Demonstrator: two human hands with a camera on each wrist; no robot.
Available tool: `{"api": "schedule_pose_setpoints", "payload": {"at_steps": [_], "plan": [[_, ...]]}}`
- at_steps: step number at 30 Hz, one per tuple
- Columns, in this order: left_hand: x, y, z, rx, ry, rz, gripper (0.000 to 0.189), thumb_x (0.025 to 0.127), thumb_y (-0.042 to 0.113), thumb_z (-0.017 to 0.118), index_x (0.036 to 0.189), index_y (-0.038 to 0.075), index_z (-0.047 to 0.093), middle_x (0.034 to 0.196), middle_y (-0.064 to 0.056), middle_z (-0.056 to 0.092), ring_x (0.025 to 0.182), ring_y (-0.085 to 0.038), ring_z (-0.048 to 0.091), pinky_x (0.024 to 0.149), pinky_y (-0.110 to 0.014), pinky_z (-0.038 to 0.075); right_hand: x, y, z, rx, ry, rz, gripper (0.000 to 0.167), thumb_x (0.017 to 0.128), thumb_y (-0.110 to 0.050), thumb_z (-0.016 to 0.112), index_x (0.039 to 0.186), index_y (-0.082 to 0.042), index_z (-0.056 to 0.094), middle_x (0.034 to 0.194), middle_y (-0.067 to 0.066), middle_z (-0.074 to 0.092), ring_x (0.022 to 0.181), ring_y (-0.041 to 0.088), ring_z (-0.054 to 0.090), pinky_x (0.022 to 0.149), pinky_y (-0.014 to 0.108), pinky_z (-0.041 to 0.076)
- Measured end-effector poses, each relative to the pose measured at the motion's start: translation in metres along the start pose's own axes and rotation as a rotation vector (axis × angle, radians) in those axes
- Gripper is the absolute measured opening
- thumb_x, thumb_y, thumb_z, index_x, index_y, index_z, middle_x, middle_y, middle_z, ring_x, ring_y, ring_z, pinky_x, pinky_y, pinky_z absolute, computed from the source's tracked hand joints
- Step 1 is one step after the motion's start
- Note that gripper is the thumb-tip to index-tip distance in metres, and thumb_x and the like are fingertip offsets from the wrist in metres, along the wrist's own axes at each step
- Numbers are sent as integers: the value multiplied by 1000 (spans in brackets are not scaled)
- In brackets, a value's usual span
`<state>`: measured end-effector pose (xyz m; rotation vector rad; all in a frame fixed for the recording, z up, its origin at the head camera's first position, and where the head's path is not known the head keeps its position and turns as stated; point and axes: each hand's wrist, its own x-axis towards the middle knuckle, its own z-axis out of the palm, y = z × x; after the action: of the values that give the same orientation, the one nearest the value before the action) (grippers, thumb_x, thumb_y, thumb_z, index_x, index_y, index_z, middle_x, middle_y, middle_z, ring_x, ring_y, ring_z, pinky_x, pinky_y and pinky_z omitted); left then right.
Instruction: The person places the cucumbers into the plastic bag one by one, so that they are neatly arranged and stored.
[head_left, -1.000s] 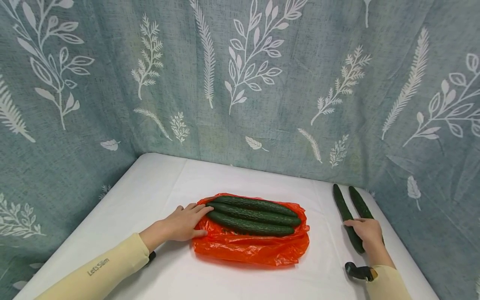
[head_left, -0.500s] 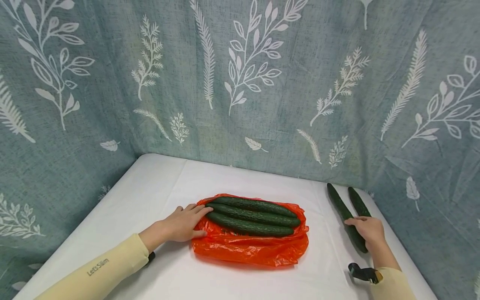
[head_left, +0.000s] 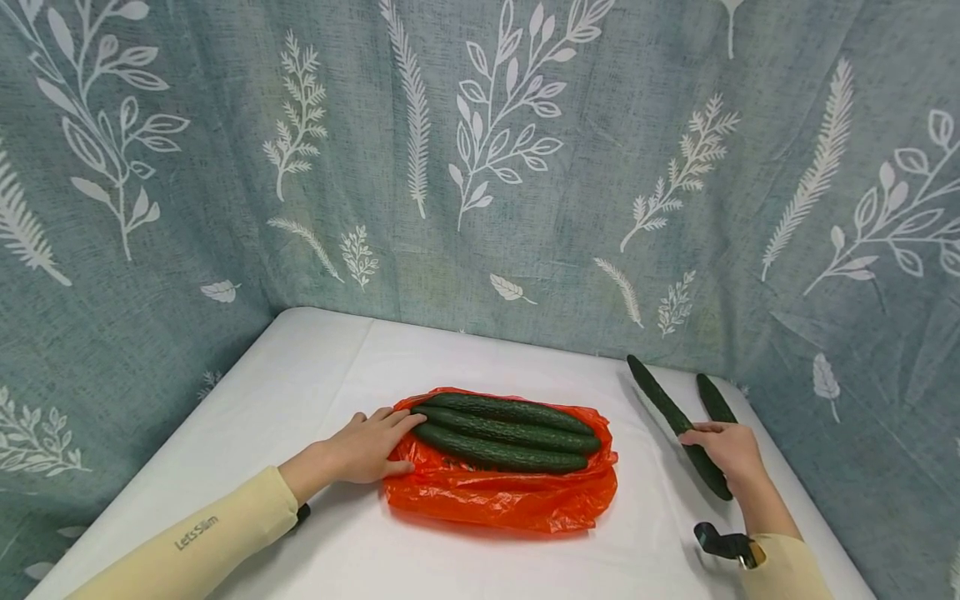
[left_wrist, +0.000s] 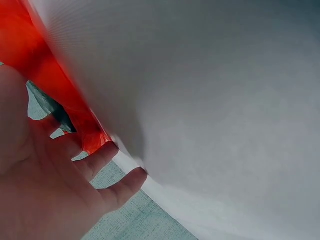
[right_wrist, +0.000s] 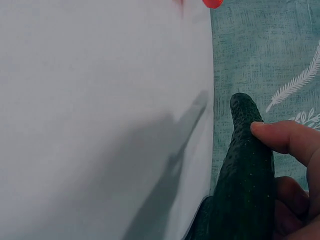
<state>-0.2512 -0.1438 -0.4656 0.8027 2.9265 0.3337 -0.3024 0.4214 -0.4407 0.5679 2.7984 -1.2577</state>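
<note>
On the right of the head view my right hand [head_left: 726,452] grips a long dark green cucumber [head_left: 660,402] near its middle. That cucumber slants toward the back left, and a shadow lies beneath it. In the right wrist view the thumb [right_wrist: 280,136] presses along the cucumber [right_wrist: 245,185]. My left hand [head_left: 367,446] rests with spread fingers at the left end of an orange-red plastic bag [head_left: 502,500]. Three cucumbers [head_left: 506,433] lie side by side in the bag's opening. The left wrist view shows the left fingers [left_wrist: 125,189] beside the red bag [left_wrist: 45,60].
Another cucumber [head_left: 716,398] lies beyond the right hand near the table's right edge. The white-covered table [head_left: 337,350] is bordered by a grey-green curtain [head_left: 360,167] with white leaf prints at the back and sides. A black wrist camera [head_left: 723,543] sits on the right wrist.
My right hand has lifted its cucumber off the table, and the far end has swung left, away from the other loose cucumber. The left hand and the bag have stayed in place.
</note>
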Motion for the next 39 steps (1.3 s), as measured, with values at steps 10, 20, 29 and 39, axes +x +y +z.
{"api": "schedule_pose_setpoints", "payload": {"at_steps": [10,20,29,39], "plan": [[0,0,0,11,-6,-15,79,94,52,65,158,19,32,159,-9,38,142,-36,39,105,-66,36,-4,-21,0,-19,-100,-25,73,89,-36,72,146,4,48,157,33,30,144,54,23,110,69,27],[-2,2,-2,-7,-14,-18,78,94,50,66,157,18,33,159,-10,39,142,-38,39,105,-67,36,-8,-44,7,-85,-156,-111,70,89,-34,72,143,6,51,148,33,44,137,52,39,106,66,35],[0,2,-2,-4,-14,-26,79,94,52,65,158,19,32,159,-8,38,143,-36,39,106,-66,35,-13,-61,12,-124,-200,-208,65,86,-35,77,136,1,61,131,24,65,130,47,49,100,62,44],[-1,2,-2,-3,-21,-26,79,94,51,66,158,19,32,160,-9,37,143,-37,38,106,-67,35,-19,-81,18,-154,-277,-302,59,86,-34,78,134,-3,64,125,18,69,118,37,58,92,51,50]]}}
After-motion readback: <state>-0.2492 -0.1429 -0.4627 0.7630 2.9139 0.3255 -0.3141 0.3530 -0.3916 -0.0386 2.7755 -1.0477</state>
